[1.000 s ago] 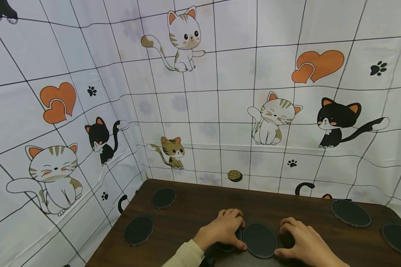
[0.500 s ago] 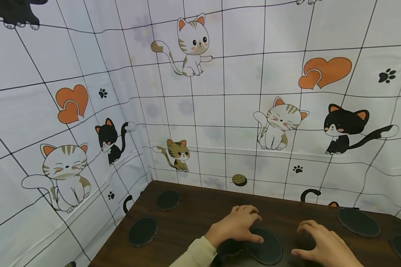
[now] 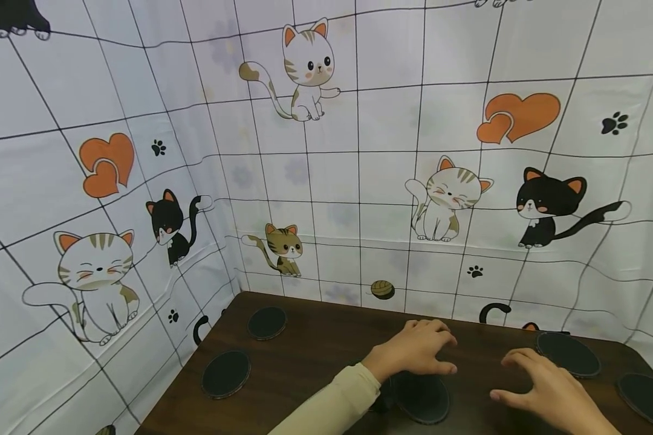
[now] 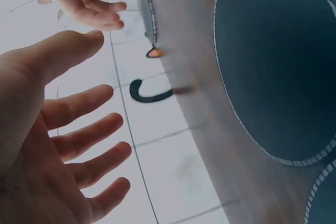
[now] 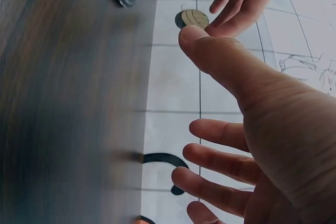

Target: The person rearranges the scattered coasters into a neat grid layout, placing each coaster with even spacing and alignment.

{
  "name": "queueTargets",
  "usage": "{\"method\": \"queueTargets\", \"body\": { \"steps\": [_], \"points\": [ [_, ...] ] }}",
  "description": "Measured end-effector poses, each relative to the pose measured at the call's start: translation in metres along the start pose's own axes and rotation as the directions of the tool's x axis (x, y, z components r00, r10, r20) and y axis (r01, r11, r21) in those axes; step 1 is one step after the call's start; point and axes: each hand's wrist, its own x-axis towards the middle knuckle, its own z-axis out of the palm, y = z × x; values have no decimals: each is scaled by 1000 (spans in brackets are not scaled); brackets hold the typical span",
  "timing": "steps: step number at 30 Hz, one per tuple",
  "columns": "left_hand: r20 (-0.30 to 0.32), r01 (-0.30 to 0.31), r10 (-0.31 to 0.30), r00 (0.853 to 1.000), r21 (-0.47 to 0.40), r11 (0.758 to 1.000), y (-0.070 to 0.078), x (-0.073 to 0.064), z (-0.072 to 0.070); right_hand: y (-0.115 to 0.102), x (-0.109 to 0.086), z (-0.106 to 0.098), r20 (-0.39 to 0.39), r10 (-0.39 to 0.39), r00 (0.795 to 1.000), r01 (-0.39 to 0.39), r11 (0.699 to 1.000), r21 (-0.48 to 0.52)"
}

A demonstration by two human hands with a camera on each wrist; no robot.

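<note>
In the head view my left hand (image 3: 416, 349) hovers above a dark round coaster-like disc (image 3: 423, 402), its fingers spread and loosely bent. Nothing lies in its grasp. A second dark disc beside it is mostly hidden by the left sleeve (image 3: 332, 402). My right hand (image 3: 549, 389) hangs over the table to the right, thumb and fingers apart, holding nothing. Both wrist views show relaxed, parted fingers: the left palm (image 4: 42, 182) faces the right hand, and the right thumb (image 5: 220, 59) points towards the left hand. Stitched disc edges (image 4: 273, 77) show in the left wrist view.
More dark discs lie on the brown wooden table (image 3: 315, 338): two at the left, one near the far edge (image 3: 266, 323) and one closer (image 3: 225, 374), and two at the right (image 3: 568, 354), (image 3: 647, 393). A white cat-printed curtain (image 3: 332, 181) rises behind and at the left.
My left hand has shifted right and up, from beside the middle discs to above one. My right hand has moved right, away from the disc. The head view has swung slightly.
</note>
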Motion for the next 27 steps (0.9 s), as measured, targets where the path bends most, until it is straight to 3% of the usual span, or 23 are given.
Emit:
{"method": "queueTargets", "body": {
  "steps": [5,15,22,27],
  "points": [
    [12,2,-2,1000,20,1000,9,24,-3,13,-3,-9,-49,10,999,-12,999,-34],
    [-23,58,-56,998,77,995,20,71,11,54,-2,-20,-17,70,997,-71,996,-56],
    [-14,121,-120,993,128,984,51,115,19,97,3,-31,-16,116,993,-117,987,-111],
    [0,174,-176,984,132,976,68,147,15,122,4,-43,-52,139,989,-146,977,-159]
  ]
}}
